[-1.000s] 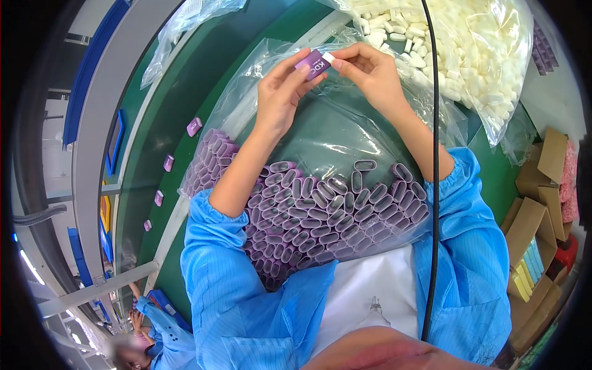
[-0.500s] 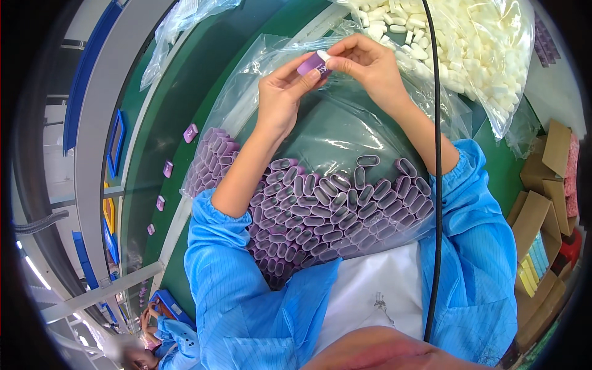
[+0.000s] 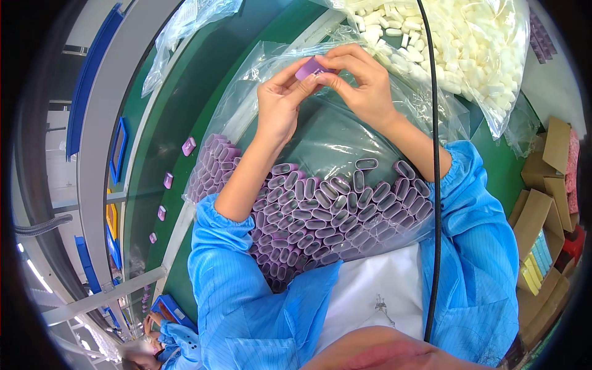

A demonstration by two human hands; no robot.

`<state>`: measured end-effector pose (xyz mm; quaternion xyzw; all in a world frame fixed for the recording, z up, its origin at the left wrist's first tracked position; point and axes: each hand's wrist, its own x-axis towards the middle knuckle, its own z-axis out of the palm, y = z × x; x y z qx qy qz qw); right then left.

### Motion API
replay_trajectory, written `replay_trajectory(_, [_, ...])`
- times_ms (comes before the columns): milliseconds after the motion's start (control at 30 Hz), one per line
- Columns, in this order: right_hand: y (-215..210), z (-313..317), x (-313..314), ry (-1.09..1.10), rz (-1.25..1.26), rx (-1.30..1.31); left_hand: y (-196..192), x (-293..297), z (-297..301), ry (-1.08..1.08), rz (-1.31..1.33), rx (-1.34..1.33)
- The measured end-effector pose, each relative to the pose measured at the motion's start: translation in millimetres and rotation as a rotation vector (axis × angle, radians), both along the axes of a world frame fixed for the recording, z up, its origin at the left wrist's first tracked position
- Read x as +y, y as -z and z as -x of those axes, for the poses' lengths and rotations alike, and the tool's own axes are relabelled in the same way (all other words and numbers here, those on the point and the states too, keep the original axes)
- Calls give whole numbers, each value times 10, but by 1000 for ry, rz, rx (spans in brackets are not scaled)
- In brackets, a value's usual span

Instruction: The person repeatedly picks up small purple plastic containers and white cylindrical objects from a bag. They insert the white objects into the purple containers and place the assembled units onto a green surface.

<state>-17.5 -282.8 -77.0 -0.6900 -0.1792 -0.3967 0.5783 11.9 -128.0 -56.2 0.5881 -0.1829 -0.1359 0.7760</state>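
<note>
Fingertips of both hands meet on one small purple sleeve [image 3: 310,66], an oval plastic shell held up above the work surface. The left hand [image 3: 280,102] pinches its near end between thumb and forefinger, the other fingers loosely curled; the right hand [image 3: 364,83] closes over its far end from above, fingers bent round it, so that only the left part of the piece shows.

Directly beneath the hands lies a large clear plastic bag [image 3: 336,132], spread open over the person's lap and the edge of the green belt [image 3: 163,117]. Its upper half is nearly bare film; its lower half holds a dense heap of purple sleeves [image 3: 327,219], most standing on end with their oval openings up, packed between the two blue-sleeved forearms. More of them crowd the bag's left corner [image 3: 213,169].

Beyond the right hand, a second clear bag [image 3: 487,55] bulges with small white foam pieces [image 3: 459,43]. A third, crumpled bag [image 3: 194,24] rests further up the belt.

Four loose purple pieces [image 3: 189,146] sit well apart in a row along the belt at the left. Cardboard boxes [image 3: 536,222] stand at the right, some holding coloured cards. A black cable [image 3: 435,185] hangs down across the right forearm.
</note>
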Motion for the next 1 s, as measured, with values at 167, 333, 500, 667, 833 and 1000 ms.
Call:
replay_trajectory(167, [-25,-4,-56,16,124,-86,-20,60,-22,33,-9,31])
replay_trajectory(333, [-67,36,-51,-35,84,-4,-153,154,-141,134,-267,-57])
replay_trajectory(500, [-185,25,-202,-41,214,-27,-351,362,-252,-29,-353,-148])
replay_trajectory(667, [-16,-274,-1258,496,550,367,-352,1564,-996,-309,-607,-114])
replay_trajectory(833, [134,-276,-1175,738,1040,729,161,2608,-1473,-332,-1275,145])
replay_trajectory(1000, [291,-279,-1055,866,931,625,17,1614,-966,-724,-1491,-1190])
